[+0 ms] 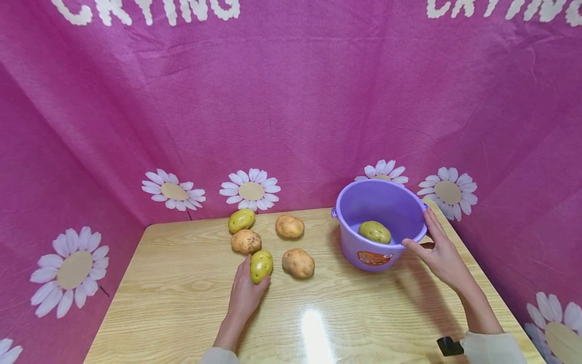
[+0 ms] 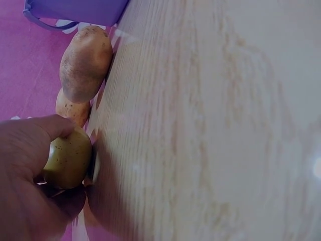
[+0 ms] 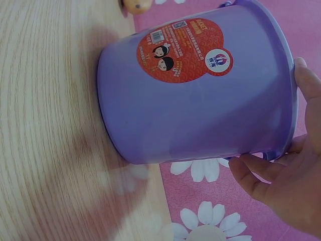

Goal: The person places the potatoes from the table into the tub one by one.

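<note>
My left hand [image 1: 244, 294] grips a greenish potato [image 1: 261, 267] on the near side of the group, thumb on one side and fingers on the other. In the left wrist view this potato [image 2: 70, 158] sits between thumb and fingers, right at the tabletop. My right hand [image 1: 445, 258] holds a purple bucket [image 1: 364, 242] by its right side, thumb at the rim and fingers along the outer wall. Upright on the table, the bucket has one green potato [image 1: 375, 232] at its bottom. A red label [image 3: 185, 50] shows on its wall in the right wrist view.
Left of the bucket lie two brown potatoes, one farther back [image 1: 290, 226] and one nearer [image 1: 298, 263]. Another brown potato [image 1: 246, 241] and a green one [image 1: 241, 220] lie just beyond my left hand. Pink cloth [image 1: 291, 101] with daisies hangs behind the wooden table [image 1: 182, 293].
</note>
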Tool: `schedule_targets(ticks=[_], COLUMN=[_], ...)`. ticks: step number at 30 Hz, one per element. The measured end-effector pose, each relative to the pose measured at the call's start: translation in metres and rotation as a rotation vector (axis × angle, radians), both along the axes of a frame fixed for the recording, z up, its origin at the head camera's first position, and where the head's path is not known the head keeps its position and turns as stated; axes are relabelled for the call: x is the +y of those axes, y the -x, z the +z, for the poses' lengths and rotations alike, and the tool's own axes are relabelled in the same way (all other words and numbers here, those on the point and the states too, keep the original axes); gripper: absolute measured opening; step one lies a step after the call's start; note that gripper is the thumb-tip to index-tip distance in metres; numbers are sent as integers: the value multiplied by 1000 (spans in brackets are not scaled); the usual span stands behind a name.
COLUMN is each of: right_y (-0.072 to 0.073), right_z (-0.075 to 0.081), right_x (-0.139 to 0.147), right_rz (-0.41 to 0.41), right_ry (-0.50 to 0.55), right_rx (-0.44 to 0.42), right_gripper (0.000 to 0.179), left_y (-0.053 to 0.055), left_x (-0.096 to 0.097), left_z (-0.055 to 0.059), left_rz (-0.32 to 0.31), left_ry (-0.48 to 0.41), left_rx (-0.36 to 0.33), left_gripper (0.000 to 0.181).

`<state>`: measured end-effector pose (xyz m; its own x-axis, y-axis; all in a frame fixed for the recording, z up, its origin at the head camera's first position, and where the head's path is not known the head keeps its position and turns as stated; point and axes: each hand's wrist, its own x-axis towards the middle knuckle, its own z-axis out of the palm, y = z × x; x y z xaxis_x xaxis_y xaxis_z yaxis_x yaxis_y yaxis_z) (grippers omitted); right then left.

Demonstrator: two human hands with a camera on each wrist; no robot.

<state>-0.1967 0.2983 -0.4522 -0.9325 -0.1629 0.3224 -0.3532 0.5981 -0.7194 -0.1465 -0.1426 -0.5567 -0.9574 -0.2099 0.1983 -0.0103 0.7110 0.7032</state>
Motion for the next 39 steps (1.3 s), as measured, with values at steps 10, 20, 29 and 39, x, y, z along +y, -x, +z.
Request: schedule_targets(ticks=[10, 20, 29, 39], right_y=[-11, -12, 1, 4], right_z=[19, 21, 1, -5], right_x=[-10, -11, 0, 3], right_rz=[11, 15, -10, -11], right_ry=[19, 25, 13, 15], right_rx=[-6, 2, -12, 2], right_gripper=[85, 85, 86, 87], left_y=[2, 3, 5, 8], left_x=[-2, -5, -6, -11], left_z=[-3, 0, 28, 71], left_rz=[-2, -7, -1, 7], left_ry=[8, -28, -69, -42], left_rx=[13, 16, 1, 66], left_gripper=[77, 75, 76, 76])
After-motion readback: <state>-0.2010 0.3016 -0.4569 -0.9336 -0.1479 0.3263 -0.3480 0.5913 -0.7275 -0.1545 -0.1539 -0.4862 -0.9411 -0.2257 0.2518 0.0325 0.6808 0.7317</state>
